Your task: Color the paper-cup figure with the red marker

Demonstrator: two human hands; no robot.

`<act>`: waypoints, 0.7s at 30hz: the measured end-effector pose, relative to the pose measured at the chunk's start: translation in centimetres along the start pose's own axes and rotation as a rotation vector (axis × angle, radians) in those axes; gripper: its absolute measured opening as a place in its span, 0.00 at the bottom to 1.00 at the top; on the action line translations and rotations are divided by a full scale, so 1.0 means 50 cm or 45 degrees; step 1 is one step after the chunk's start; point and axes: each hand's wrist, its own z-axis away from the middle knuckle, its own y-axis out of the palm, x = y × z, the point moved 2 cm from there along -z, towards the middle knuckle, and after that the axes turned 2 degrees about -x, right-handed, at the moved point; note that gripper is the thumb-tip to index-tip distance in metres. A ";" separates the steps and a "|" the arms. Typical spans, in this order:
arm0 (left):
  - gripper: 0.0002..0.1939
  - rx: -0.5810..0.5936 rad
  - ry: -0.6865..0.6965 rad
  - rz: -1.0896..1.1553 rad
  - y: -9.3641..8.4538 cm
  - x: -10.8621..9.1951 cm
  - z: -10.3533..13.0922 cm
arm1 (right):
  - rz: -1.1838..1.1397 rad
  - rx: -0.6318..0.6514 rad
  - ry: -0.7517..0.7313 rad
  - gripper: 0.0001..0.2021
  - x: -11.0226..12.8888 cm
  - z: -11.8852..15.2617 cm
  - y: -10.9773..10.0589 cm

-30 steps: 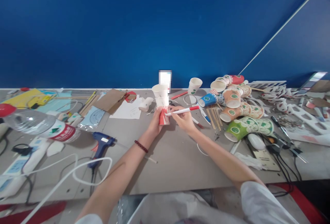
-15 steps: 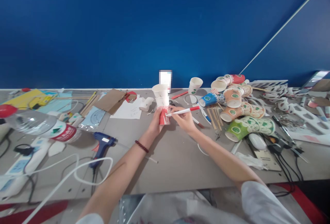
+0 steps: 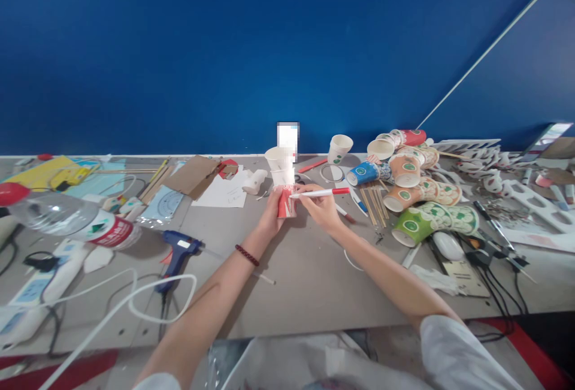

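My left hand [image 3: 271, 210] is wrapped round the left side of a red and white paper cup [image 3: 286, 205], which it holds near the middle of the table. My right hand [image 3: 320, 205] pinches a white marker with a red end [image 3: 324, 193]. The marker's tip is at the cup's upper side; whether it touches the surface I cannot tell. Just behind the red cup are white paper cups [image 3: 277, 165], partly overlapped by it. A bright, blurred-out screen [image 3: 288, 138] stands behind them against the wall.
Stacked patterned paper cups [image 3: 406, 171] lie to the right, beside wooden sticks [image 3: 374, 205]. A white cup stack [image 3: 340, 149] stands at the back. On the left are a blue glue gun [image 3: 179, 255], a plastic bottle [image 3: 76, 219], a power strip [image 3: 40, 294] and a looping white cable [image 3: 135, 294].
The marker has shifted very slightly at the cup, its red end moving a little right and down. My left hand keeps its hold on the cup.
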 end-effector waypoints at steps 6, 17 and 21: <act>0.25 -0.017 0.031 -0.026 0.006 -0.003 0.004 | 0.013 -0.007 -0.023 0.04 0.002 0.000 0.001; 0.25 -0.023 0.023 -0.049 0.004 -0.005 0.005 | 0.000 0.019 -0.042 0.02 0.016 0.001 0.004; 0.26 -0.021 0.007 -0.068 -0.001 -0.002 0.004 | 0.025 0.099 -0.045 0.04 0.017 -0.001 0.004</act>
